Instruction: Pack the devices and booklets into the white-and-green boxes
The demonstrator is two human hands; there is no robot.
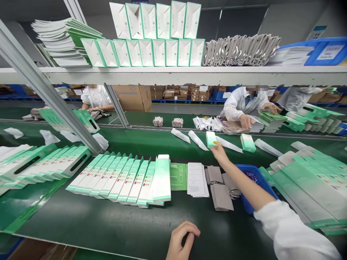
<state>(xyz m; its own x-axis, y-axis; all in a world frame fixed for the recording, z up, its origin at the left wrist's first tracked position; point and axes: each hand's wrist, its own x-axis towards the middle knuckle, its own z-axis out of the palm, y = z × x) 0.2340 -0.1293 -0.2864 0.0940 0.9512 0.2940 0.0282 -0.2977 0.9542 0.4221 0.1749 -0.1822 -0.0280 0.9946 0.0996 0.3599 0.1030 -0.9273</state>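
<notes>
My right hand [219, 152] reaches out over the green belt, its fingers closed on a small green-and-white box [210, 139]; a yellow covering shows on a fingertip. Near the front edge of the dark table, my left hand [184, 236] is curled, thumb close to the index finger, with nothing visible in it. Beyond it, a row of green-and-white cartons [121, 178] leans to the left. A green booklet [179, 176], white leaflets [197, 179] and folded grey pouches [221, 196] lie between the cartons and a blue bin [255, 180], which my right forearm partly covers.
Another small box [247, 143] and white packets [180, 135] lie on the belt [141, 142]. Stacked cartons [311, 184] stand at right. A metal post [51, 90] slants across the left, below a loaded shelf [162, 76]. Two people in white work across the belt.
</notes>
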